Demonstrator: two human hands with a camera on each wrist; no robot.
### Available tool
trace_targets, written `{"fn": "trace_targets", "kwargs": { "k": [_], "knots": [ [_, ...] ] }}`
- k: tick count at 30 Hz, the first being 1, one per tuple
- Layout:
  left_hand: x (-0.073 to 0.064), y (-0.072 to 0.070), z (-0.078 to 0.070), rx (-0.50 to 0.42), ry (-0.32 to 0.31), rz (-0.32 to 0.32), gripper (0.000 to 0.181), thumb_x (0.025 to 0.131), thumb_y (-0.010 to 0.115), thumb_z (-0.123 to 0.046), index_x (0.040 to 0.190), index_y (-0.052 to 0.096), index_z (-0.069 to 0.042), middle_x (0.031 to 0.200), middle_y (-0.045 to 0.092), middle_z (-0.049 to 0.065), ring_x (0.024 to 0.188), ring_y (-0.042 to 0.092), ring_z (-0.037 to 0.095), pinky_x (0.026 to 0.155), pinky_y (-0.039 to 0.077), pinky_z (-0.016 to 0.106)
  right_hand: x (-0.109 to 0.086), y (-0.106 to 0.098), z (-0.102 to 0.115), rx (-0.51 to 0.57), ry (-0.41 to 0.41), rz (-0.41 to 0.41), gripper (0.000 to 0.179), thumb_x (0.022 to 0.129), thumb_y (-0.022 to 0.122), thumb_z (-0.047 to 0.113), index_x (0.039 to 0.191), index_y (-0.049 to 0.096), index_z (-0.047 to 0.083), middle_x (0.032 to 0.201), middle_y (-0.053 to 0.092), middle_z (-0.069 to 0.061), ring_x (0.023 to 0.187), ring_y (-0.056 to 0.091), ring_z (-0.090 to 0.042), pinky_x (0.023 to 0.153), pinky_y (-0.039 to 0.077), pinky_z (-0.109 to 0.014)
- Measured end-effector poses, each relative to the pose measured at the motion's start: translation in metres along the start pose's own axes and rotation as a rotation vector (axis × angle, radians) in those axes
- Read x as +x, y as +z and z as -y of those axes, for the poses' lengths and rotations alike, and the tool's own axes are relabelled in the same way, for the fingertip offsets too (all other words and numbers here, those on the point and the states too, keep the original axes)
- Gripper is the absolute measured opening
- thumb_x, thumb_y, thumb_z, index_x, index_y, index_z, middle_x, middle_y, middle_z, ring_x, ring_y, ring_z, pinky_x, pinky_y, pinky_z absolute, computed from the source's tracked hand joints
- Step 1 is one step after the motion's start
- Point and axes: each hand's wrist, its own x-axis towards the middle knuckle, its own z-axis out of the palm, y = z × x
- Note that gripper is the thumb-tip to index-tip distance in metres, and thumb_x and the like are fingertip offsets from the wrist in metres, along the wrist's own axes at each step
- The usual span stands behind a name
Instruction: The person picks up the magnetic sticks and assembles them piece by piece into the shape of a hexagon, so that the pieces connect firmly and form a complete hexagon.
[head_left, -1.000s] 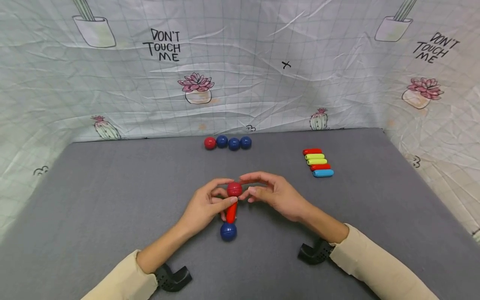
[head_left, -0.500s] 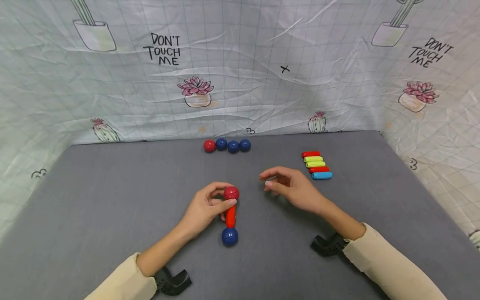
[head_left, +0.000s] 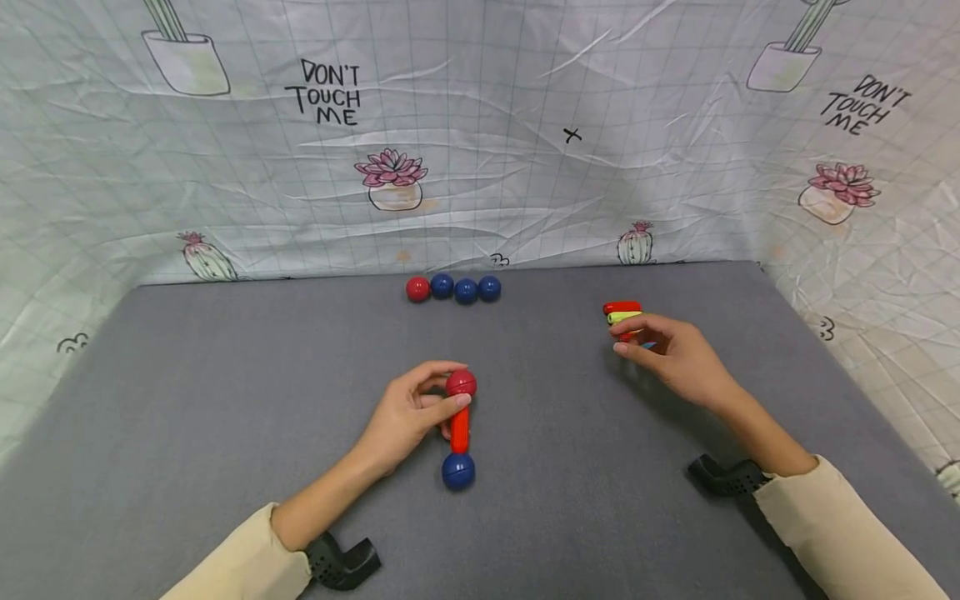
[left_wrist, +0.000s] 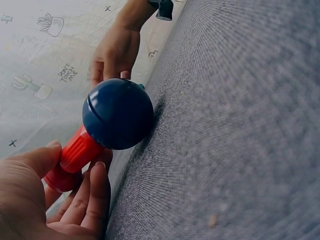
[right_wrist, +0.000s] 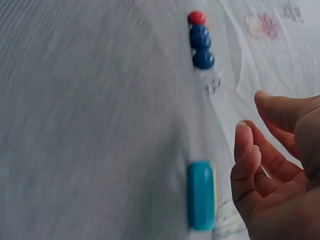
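Near the middle of the table, my left hand point(head_left: 405, 421) grips a joined piece: a red ball point(head_left: 461, 381), a red rod point(head_left: 460, 435) and a blue ball point(head_left: 458, 472) in one line. In the left wrist view, thumb and fingers hold this piece around the red rod point(left_wrist: 80, 150) and red ball. My right hand point(head_left: 678, 358) hovers over the row of short rods at the right, fingers bent loosely, thumb apart from them. It partly hides the row; a red rod point(head_left: 622, 307) and a yellow-green rod point(head_left: 622, 317) show. A blue rod point(right_wrist: 201, 196) lies below the fingers in the right wrist view.
At the back of the grey table point(head_left: 225, 400), a loose red ball point(head_left: 417, 289) and several blue balls point(head_left: 466, 291) stand in a row. Behind them a printed cloth point(head_left: 480, 125) hangs along the table's far edge and sides.
My right hand has left the joined piece and moved right, over the rods. My left hand keeps its hold on the piece, which now points more nearly straight toward me.
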Motion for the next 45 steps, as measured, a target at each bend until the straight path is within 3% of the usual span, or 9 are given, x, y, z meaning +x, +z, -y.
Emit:
{"fn": "trace_targets", "kwargs": {
  "k": [4,11,20,34,45],
  "knots": [
    [-0.001,0.0,0.001,-0.002,-0.001,0.0,0.042,0.09,0.068,-0.009,0.128,0.055,0.0,0.104,0.062,0.017,0.057,0.06,0.02,0.057,0.054,0.035,-0.005,-0.006,-0.01,-0.064,0.016,-0.011,0.026,0.09,0.069,0.025,0.114,0.067,0.017,0.097,0.064,0.0,0.08,0.059,-0.017,0.063,0.048,-0.023],
    [-0.001,0.0,0.001,-0.006,-0.003,0.007,0.042,0.09,0.068,-0.009,0.129,0.055,0.0,0.104,0.062,0.017,0.059,0.061,0.019,0.058,0.055,0.036,-0.014,-0.015,-0.026,-0.069,0.082,-0.045,0.027,0.087,0.073,0.027,0.111,0.067,0.016,0.085,0.058,-0.005,0.069,0.054,-0.016,0.055,0.043,-0.024],
    [-0.002,-0.001,0.001,-0.007,-0.003,0.011,0.041,0.09,0.067,-0.007,0.128,0.055,0.002,0.102,0.062,0.018,0.059,0.061,0.02,0.059,0.055,0.037,-0.018,-0.02,-0.038,-0.122,0.025,-0.064,0.024,0.086,0.074,0.022,0.108,0.068,0.014,0.079,0.054,-0.005,0.066,0.049,-0.015,0.052,0.038,-0.023],
    [-0.001,-0.002,-0.002,-0.008,-0.018,-0.001,0.041,0.089,0.068,-0.01,0.127,0.055,0.001,0.101,0.063,0.017,0.059,0.061,0.02,0.059,0.055,0.037,-0.013,-0.019,-0.044,-0.124,0.106,-0.047,0.026,0.083,0.076,0.027,0.106,0.07,0.017,0.073,0.054,-0.005,0.058,0.046,-0.014,0.048,0.035,-0.026],
    [-0.002,-0.001,-0.001,0.003,-0.014,0.004,0.041,0.09,0.068,-0.01,0.127,0.055,0.001,0.101,0.063,0.017,0.059,0.061,0.021,0.059,0.055,0.037,-0.016,-0.02,-0.044,-0.129,0.123,-0.006,0.029,0.082,0.077,0.031,0.104,0.069,0.015,0.07,0.054,-0.004,0.06,0.047,-0.013,0.05,0.034,-0.025]
  ]
}}
